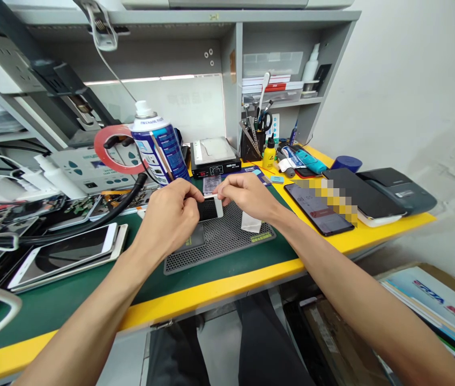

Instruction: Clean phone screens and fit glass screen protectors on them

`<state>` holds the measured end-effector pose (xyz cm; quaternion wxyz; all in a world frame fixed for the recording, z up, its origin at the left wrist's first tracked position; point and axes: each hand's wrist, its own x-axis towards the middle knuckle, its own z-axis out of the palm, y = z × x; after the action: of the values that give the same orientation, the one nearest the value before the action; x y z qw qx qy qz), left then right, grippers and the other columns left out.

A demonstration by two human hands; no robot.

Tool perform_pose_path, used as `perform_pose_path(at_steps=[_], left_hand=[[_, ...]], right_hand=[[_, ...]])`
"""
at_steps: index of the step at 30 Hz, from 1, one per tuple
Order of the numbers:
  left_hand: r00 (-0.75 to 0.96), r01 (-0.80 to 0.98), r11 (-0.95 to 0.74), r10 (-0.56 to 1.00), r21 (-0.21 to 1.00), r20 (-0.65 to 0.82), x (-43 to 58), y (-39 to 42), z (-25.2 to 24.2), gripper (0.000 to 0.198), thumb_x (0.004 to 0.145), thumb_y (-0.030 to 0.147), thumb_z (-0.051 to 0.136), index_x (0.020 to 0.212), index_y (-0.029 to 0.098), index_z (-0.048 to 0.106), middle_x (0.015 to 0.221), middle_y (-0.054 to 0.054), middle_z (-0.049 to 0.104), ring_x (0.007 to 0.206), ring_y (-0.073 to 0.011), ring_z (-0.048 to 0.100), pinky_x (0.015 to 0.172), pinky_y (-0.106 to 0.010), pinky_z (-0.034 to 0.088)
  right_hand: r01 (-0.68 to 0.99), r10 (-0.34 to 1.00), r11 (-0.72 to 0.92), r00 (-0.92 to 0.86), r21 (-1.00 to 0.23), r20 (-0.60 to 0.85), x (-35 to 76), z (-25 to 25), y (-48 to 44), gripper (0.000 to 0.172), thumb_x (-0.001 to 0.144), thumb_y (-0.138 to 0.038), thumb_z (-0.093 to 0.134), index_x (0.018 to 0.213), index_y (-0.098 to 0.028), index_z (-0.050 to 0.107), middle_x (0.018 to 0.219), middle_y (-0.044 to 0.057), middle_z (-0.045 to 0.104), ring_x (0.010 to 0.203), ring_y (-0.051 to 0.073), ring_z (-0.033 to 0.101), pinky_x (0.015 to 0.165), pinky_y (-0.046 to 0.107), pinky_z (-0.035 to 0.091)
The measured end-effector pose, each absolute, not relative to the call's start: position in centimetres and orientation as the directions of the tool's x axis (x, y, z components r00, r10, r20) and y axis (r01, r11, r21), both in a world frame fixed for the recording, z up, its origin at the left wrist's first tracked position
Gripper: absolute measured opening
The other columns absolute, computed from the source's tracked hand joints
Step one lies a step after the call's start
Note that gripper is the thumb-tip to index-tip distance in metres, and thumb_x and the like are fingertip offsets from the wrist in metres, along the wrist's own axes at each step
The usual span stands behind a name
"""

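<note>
A white phone with a black screen is between my hands, over the grey perforated mat. My left hand is closed at the phone's left end, its fingertips at the far edge and its fist covering part of the phone. My right hand pinches at the far right corner; whatever is between its thumb and finger is too small to make out. A white wipe or paper piece lies on the mat below my right hand. A dark flat piece lies on the mat under my left hand.
A spray can stands behind my left hand, beside a red tape ring. White phones are stacked at left near a black hose. A dark phone and a yellow bottle sit right. A black-based device stands behind.
</note>
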<state>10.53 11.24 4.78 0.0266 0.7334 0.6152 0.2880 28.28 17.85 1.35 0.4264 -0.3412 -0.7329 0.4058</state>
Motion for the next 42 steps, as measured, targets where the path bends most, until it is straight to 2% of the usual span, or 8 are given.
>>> perform_pose_path(at_steps=[6, 17, 25, 30, 33, 38, 42], left_hand=[[0.071, 0.886, -0.236, 0.92, 0.398, 0.386, 10.5, 11.2, 4.8, 0.028, 0.076, 0.015, 0.041, 0.083, 0.021, 0.067, 0.067, -0.001, 0.068, 0.061, -0.0194, 0.059, 0.06, -0.029, 0.044], [0.089, 0.881, -0.259, 0.912, 0.395, 0.4, 10.5, 11.2, 4.9, 0.028, 0.077, 0.013, 0.041, 0.083, 0.02, 0.067, 0.082, -0.003, 0.072, 0.063, -0.0179, 0.06, 0.061, -0.029, 0.045], [0.082, 0.88, -0.256, 0.911, 0.4, 0.404, 10.6, 11.1, 4.8, 0.026, 0.077, 0.013, 0.042, 0.083, 0.021, 0.066, 0.077, -0.002, 0.071, 0.068, -0.0201, 0.062, 0.062, -0.029, 0.045], [0.08, 0.874, -0.264, 0.906, 0.407, 0.417, 10.5, 11.0, 4.6, 0.027, 0.079, 0.012, 0.042, 0.086, 0.021, 0.067, 0.082, -0.002, 0.073, 0.072, -0.0195, 0.064, 0.067, -0.029, 0.048], [0.113, 0.863, -0.308, 0.89, 0.401, 0.441, 10.1, 10.9, 4.5, 0.03, 0.081, 0.012, 0.042, 0.09, 0.02, 0.07, 0.089, -0.002, 0.074, 0.076, -0.0193, 0.066, 0.074, -0.029, 0.05], [0.266, 0.82, -0.468, 0.82, 0.328, 0.507, 8.8, 10.5, 4.1, 0.037, 0.083, 0.01, 0.041, 0.101, 0.016, 0.073, 0.107, -0.006, 0.073, 0.093, -0.0197, 0.068, 0.086, -0.029, 0.052], [0.35, 0.784, -0.567, 0.74, 0.253, 0.574, 7.5, 10.1, 3.4, 0.038, 0.083, 0.009, 0.043, 0.108, 0.01, 0.073, 0.11, -0.011, 0.072, 0.1, -0.0205, 0.067, 0.093, -0.032, 0.052]], right_hand=[[0.16, 0.843, 0.458, -0.389, -0.874, 0.371, 28.2, 1.5, 17.6, 0.018, 0.08, -0.02, 0.054, 0.068, -0.015, 0.067, 0.077, 0.004, 0.071, 0.067, 0.016, 0.064, 0.062, 0.026, 0.048], [0.161, 0.819, 0.512, -0.386, -0.844, 0.424, 28.2, 1.5, 17.1, 0.023, 0.084, -0.021, 0.054, 0.072, -0.016, 0.073, 0.086, 0.004, 0.075, 0.075, 0.018, 0.067, 0.066, 0.027, 0.05], [0.184, 0.82, 0.515, -0.391, -0.837, 0.419, 28.2, 1.6, 17.1, 0.024, 0.084, -0.02, 0.054, 0.072, -0.017, 0.074, 0.086, 0.003, 0.076, 0.077, 0.018, 0.067, 0.069, 0.028, 0.05], [0.175, 0.818, 0.518, -0.386, -0.837, 0.426, 28.2, 1.4, 17.1, 0.025, 0.084, -0.019, 0.053, 0.072, -0.017, 0.074, 0.086, 0.004, 0.076, 0.077, 0.018, 0.067, 0.068, 0.028, 0.05], [0.169, 0.817, 0.521, -0.383, -0.837, 0.431, 28.2, 1.4, 17.2, 0.025, 0.083, -0.018, 0.053, 0.07, -0.016, 0.074, 0.086, 0.004, 0.076, 0.077, 0.019, 0.068, 0.068, 0.028, 0.05], [0.186, 0.824, 0.508, -0.388, -0.841, 0.412, 28.2, 1.5, 17.3, 0.025, 0.083, -0.018, 0.053, 0.07, -0.016, 0.074, 0.087, 0.005, 0.076, 0.073, 0.018, 0.067, 0.066, 0.029, 0.05], [0.183, 0.828, 0.502, -0.384, -0.845, 0.408, 28.2, 1.6, 17.2, 0.025, 0.083, -0.018, 0.054, 0.069, -0.017, 0.074, 0.088, 0.005, 0.076, 0.074, 0.019, 0.068, 0.067, 0.029, 0.051]])
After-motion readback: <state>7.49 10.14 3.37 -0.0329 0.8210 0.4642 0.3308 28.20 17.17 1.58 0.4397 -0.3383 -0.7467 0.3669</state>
